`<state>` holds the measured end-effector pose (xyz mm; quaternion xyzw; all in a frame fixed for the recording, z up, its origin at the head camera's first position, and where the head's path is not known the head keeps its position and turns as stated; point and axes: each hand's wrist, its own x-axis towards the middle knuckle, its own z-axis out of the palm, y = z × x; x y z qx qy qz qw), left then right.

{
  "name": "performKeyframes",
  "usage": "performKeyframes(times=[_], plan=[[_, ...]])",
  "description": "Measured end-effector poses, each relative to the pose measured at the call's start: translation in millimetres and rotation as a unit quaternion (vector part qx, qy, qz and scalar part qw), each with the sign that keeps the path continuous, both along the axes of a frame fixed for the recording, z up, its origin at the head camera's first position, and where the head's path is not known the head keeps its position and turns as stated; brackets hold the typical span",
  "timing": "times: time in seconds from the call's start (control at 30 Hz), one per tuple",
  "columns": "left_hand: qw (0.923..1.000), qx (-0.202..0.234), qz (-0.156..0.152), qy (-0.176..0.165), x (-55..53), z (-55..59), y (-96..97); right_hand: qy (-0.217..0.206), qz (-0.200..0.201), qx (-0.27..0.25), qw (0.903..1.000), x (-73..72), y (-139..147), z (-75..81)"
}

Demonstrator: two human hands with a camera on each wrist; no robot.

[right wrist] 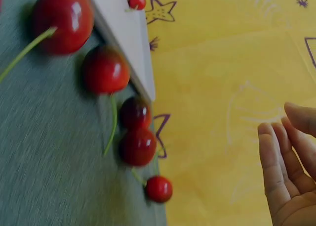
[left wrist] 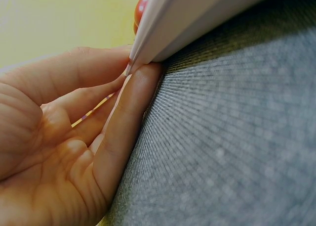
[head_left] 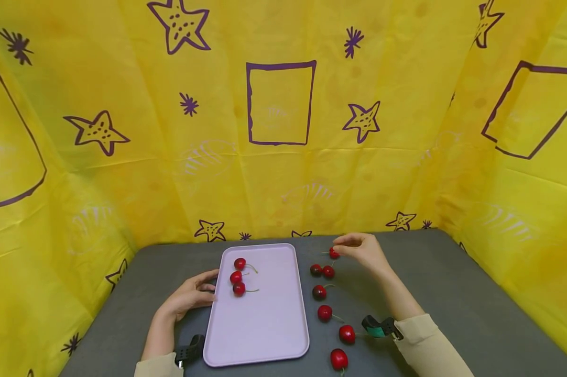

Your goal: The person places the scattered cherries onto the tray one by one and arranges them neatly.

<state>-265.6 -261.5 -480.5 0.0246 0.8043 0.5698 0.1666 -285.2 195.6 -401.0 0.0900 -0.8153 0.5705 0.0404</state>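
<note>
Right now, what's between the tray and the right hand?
In the head view, the farthest cherry lies between the tray and right hand; two more cherries sit just nearer the person.

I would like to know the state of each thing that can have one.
Tray: face up on the table.
Tray cherries: three, whole, near its left side.
Table cherries: seven, whole, outside the tray.
Left hand: fingers touching the tray's rim.
Right hand: holding nothing.
Curtain: hanging, creased.

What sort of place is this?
Likely a makeshift recording booth: yellow patterned fabric closes off the back and both sides of a dark tabletop, with cherries and a lilac tray laid out.
</note>
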Motion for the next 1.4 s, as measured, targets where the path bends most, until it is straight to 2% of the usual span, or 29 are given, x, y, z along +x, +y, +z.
performKeyframes(times=[0.33, 0.5, 0.83, 0.97, 1.1, 1.27, 1.4], plan=[[0.9998, 0.006, -0.016, 0.009, 0.9, 2.2, -0.9, -0.012, -0.002, 0.03, 0.9995, 12.2, 29.4, -4.0], [0.9997, 0.011, -0.018, 0.009, 1.4, 2.2, -1.1, -0.01, 0.038, 0.052, 0.9979, 15.9, 38.0, -17.3], [0.9998, 0.009, -0.015, 0.006, 0.9, 2.2, -1.0, 0.005, 0.133, 0.078, 0.988, 27.4, 53.6, -40.0], [0.9996, 0.014, -0.023, 0.011, -0.4, 2.3, -0.1, -0.016, 0.187, 0.066, 0.9801, 30.8, 58.5, -48.7], [0.9996, 0.014, -0.023, 0.013, -0.6, 2.9, 0.8, -0.054, 0.241, 0.06, 0.9672, 32.6, 61.4, -57.3], [0.9998, 0.007, -0.017, 0.011, 0.6, 3.7, 1.0, -0.063, 0.292, 0.056, 0.9527, 34.8, 63.1, -62.7], [0.9998, 0.007, -0.018, 0.011, 1.7, 4.0, -0.1, -0.064, 0.318, 0.047, 0.9449, 36.5, 62.9, -65.9]])
